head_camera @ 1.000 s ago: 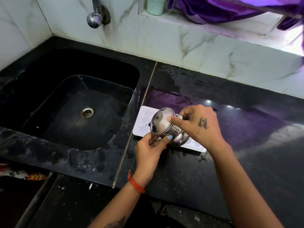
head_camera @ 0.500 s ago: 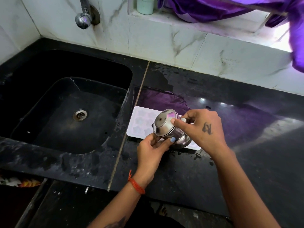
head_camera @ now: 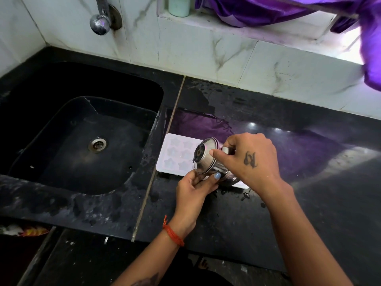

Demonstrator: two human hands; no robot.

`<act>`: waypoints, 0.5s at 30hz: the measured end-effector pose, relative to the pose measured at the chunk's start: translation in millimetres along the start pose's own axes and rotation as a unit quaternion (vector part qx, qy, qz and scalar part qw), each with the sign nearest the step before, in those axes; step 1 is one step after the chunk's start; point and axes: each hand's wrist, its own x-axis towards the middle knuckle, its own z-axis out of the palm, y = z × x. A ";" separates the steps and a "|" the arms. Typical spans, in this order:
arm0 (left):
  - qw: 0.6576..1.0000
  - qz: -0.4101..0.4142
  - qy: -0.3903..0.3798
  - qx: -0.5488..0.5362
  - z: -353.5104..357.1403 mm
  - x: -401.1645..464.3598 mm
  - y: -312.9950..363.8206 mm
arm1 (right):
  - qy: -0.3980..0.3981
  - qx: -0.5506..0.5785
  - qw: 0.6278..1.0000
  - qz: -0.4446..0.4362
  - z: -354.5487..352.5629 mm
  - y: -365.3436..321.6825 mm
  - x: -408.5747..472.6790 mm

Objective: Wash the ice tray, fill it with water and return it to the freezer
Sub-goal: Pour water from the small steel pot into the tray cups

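A: Head view only; worth worrying about anything here?

B: Plenty; steel pot (head_camera: pixel 208 159) tipped hard on its side right above the ice tray (head_camera: pixel 177 154), mouth aimed toward the sink (head_camera: pixel 86 139); too fast a tilt, by judgement, and water overshoots the star moulds and sheets across the counter (head_camera: pixel 247 219) just right of the sink.

A: And the hold on that pot?

B: Right hand (head_camera: pixel 249 159) wrapped round the handle side, forefinger stretched along the body; left hand (head_camera: pixel 195 188) pinching the lower rim from underneath, thumb pressed on the metal; both clamped on the pot, neither touching the tray. Wet steel though; could slip and drop onto the tray, perhaps knocking it toward the sink edge.

A: Tray itself free to slide, then?

B: Likely; lying loose and flat on a wet, glossy slab, right beside the sink, its left end close to the seam line (head_camera: pixel 165 149) next to the basin; right end hidden under pot and hands.

A: Looks of the tray?

B: Pale, whitish, soft-edged rectangle; star-shaped hollows in rows; seems thin and flexible, so carrying it full may bend it and spill; cannot tell whether any hollow holds water yet.

A: Anything else near the sink?

B: Tap (head_camera: pixel 100 23) on the wall behind the sink, no stream visible; droplets scattered on the slab right of the sink.
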 end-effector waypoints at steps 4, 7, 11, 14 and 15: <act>1.000 0.008 0.004 0.002 1.4 1.1 -1.2 | -0.001 0.010 1.000 0.003 0.7 3.4 0.4; 0.999 0.024 0.022 0.019 2.8 1.5 -2.5 | -0.004 0.042 0.999 0.022 4.1 10.5 0.8; 0.994 0.045 0.041 0.088 2.5 3.6 -4.3 | 0.001 0.104 0.993 0.058 4.7 22.2 -1.2; 0.988 0.064 0.049 0.132 4.2 3.7 -3.1 | -0.003 0.141 0.987 0.083 2.9 27.7 -3.8; 0.987 0.069 0.049 0.140 5.4 3.7 -2.5 | -0.003 0.152 0.984 0.092 2.5 29.4 -4.8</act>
